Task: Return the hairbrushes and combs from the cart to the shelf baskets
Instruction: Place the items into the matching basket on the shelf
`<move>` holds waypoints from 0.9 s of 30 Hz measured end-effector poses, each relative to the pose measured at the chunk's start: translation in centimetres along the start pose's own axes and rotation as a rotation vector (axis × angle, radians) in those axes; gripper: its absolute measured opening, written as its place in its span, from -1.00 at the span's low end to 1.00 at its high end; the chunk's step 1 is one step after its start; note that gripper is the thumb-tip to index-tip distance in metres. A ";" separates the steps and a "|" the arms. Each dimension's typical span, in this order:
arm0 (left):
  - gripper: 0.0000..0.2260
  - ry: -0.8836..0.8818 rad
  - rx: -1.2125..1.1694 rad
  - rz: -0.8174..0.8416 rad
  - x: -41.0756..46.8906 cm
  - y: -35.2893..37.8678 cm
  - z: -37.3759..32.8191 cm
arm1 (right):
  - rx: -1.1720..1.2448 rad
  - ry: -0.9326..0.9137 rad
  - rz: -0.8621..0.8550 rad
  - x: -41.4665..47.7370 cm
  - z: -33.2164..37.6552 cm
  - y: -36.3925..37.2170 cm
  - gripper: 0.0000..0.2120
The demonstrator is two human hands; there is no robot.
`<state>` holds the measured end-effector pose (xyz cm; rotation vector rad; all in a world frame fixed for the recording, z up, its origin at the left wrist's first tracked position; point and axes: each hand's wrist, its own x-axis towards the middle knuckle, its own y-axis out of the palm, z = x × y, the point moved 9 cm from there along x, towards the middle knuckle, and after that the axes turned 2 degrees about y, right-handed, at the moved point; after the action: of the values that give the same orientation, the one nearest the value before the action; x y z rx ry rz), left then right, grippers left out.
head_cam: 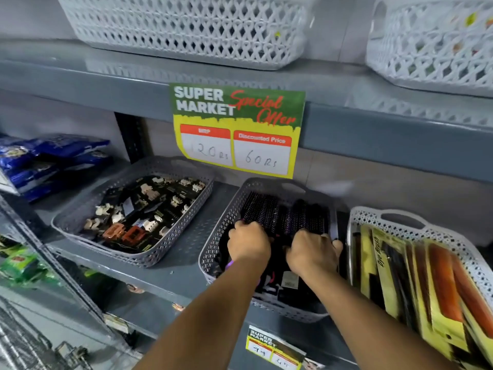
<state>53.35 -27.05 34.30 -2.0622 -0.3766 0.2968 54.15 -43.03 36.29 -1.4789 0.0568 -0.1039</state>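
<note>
Hairbrushes (282,214) going into middle basket (213,252); my left hand (249,243) and right hand (310,252) clenched on them. Next: release, withdraw.

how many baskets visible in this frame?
5. Upper shelf: white basket at centre and white basket at right, cropped. Lower shelf: grey basket with hair clips, grey basket holding both hands, white basket at right. More may lie outside the frame.

Both hands are in the gray basket (213,252). The left hand (249,243) and right hand (312,252) press on black hairbrushes (282,212).
</note>
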 end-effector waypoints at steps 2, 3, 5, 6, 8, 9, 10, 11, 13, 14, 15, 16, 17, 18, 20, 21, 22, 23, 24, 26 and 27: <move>-0.60 0.034 -0.003 0.019 -0.3 -0.1 0.0 | -0.001 -0.001 0.020 0.0 -0.1 0.3 -0.76; -0.59 0.058 -0.013 0.023 -0.4 -0.3 -0.1 | 0.002 0.013 0.043 0.0 -0.3 0.5 -0.68; -0.60 0.104 -0.041 -0.004 -0.8 -1.5 0.1 | 0.026 0.048 0.077 -0.2 -0.5 0.6 -0.54; -0.60 0.130 -0.046 -0.030 -1.2 -2.4 0.4 | 0.048 0.061 0.076 -0.4 -0.5 0.4 -0.49; -0.62 0.198 -0.011 -0.108 -1.9 -4.8 0.7 | 0.115 0.041 0.018 -0.7 -0.1 -1.1 -0.45; -0.63 0.223 0.022 -0.165 -2.6 -6.4 1.6 | 0.154 -0.009 -0.015 -1.2 1.0 -1.8 -0.45; -0.64 0.257 0.063 -0.222 -3.3 -8.1 2.1 | 0.198 -0.060 -0.039 -1.7 2.1 -2.6 -0.44; -0.65 0.284 0.110 -0.289 -4.2 -9.9 3.2 | 0.242 -0.126 -0.051 -2.6 3.9 -3.2 -0.44; -0.65 0.332 0.182 -0.394 -5.6 -13.3 5.0 | 0.293 -0.251 -0.080 -4.2 7.3 -4.6 -0.45; -0.64 0.332 0.209 -0.444 -6.7 -15.3 6.9 | 0.307 -0.334 -0.090 -5.6 9.8 -5.2 -0.47; -0.63 0.338 0.235 -0.483 -7.6 -17.1 8.4 | 0.325 -0.409 -0.101 -6.9 12.0 -5.9 -0.49; -0.63 0.323 0.267 -0.515 -8.9 -18.9 10.8 | 0.349 -0.483 -0.094 -8.7 14.7 -6.2 -0.51; -0.64 0.308 0.289 -0.543 -10.1 -20.6 12.9 | 0.368 -0.544 -0.096 -10.2 17.1 -6.4 -0.52; -0.65 0.289 0.301 -0.562 -11.0 -21.9 14.7 | 0.384 -0.586 -0.098 -11.3 18.9 -6.7 -0.52; -0.71 0.160 0.313 -0.591 -14.1 -24.6 20.9 | 0.420 -0.711 -0.061 -15.3 23.6 -6.2 -0.53; -0.75 0.073 0.309 -0.609 -16.0 -25.8 24.7 | 0.440 -0.772 -0.024 -17.6 26.1 -5.6 -0.54; -0.78 0.002 0.304 -0.618 -17.5 -26.8 28.1 | 0.453 -0.821 0.010 -19.6 28.1 -5.1 -0.56; -0.78 -0.064 0.299 -0.610 -18.9 -27.3 31.4 | 0.461 -0.868 0.045 -21.5 30.0 -4.3 -0.56; -0.79 -0.130 0.290 -0.597 -20.5 -27.5 34.7 | 0.460 -0.911 0.089 -23.5 31.8 -3.3 -0.56; -0.79 -0.291 0.261 -0.583 -23.6 -27.1 41.1 | 0.455 -0.986 0.187 -27.4 35.1 -0.8 -0.56; -0.78 -0.366 0.238 -0.569 -25.1 -26.4 44.0 | 0.456 -1.014 0.237 -29.3 36.6 0.6 -0.56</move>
<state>10.62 10.70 37.14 -1.5827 -1.0712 0.3484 28.82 -3.70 38.29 -0.9236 -0.5755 0.7777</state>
